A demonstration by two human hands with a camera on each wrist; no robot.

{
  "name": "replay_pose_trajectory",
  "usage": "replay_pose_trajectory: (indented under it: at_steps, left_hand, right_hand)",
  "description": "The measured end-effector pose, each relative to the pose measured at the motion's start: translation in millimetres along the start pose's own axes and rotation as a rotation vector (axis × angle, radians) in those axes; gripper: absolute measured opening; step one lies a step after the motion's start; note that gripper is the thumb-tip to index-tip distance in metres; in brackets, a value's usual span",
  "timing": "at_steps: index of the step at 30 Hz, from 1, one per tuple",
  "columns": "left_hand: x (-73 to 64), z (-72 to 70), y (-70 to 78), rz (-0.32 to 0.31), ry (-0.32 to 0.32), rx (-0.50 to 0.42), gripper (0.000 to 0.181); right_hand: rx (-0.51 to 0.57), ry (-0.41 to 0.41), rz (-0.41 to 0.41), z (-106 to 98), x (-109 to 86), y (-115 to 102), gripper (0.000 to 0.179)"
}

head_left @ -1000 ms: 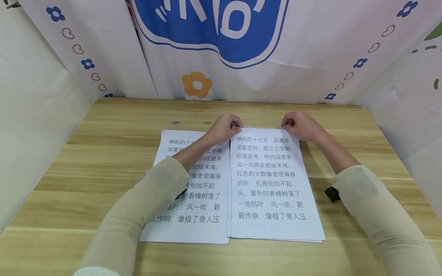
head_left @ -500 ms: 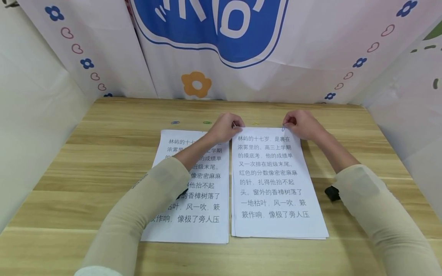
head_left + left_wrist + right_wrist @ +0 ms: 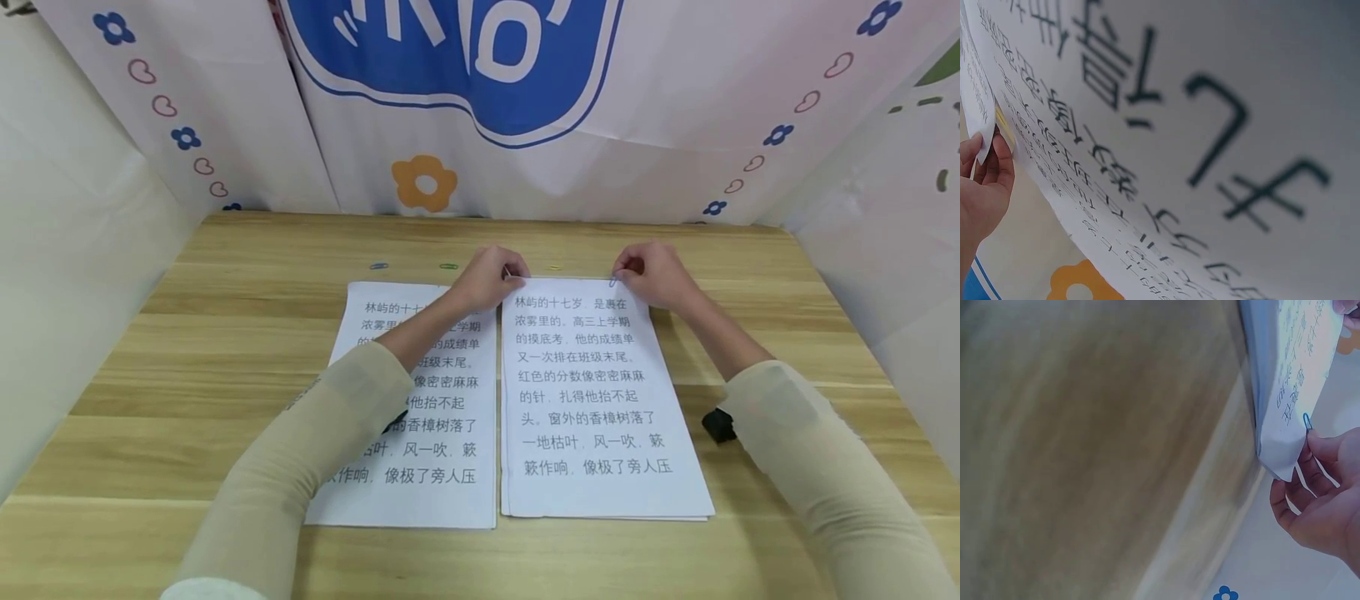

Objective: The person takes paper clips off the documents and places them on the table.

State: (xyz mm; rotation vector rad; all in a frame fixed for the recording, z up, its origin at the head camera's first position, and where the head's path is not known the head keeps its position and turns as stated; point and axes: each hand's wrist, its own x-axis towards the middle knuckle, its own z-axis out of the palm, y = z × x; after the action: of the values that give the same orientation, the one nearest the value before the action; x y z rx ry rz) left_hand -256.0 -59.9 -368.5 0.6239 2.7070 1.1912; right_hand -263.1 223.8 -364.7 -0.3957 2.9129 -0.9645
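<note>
A right-hand stack of printed paper lies with its top edge between both hands. My left hand pinches that stack's top left corner, with the thumb on the front. At the top right corner, my right hand pinches a blue paper clip, which sits over the sheets' edge. In the right wrist view the clip's loop lies on the printed face and the thumb tip covers its outer end. Beside it lies another stack of printed paper, partly hidden by the left forearm.
Behind the stacks, a bluish paper clip, a green paper clip and a yellow paper clip lie on the wooden table. A printed white cloth hangs along the table's back edge.
The lower end of the right stack has swung slightly right, leaving a narrow gap between the two stacks. Both hands have shifted only slightly and keep their holds.
</note>
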Motion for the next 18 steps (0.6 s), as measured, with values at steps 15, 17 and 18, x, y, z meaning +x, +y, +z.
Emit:
replay_pose_trajectory:
  at_steps: [15,17,18]
  left_hand:
    - [-0.2,-1.0,1.4,-0.018,0.006,0.001,0.012]
    - [-0.3,-1.3,2.0,-0.022,0.007,0.002,0.012]
    - [-0.3,-1.5,2.3,-0.023,0.007,0.004,0.012]
  right_hand:
    - [0.116,0.053,0.107,-1.9,-2.0,5.2,0.017]
    - [0.124,0.056,0.122,-3.3,-1.9,3.8,0.018]
    - [0.129,0.058,0.127,-4.0,-1.9,3.0,0.018]
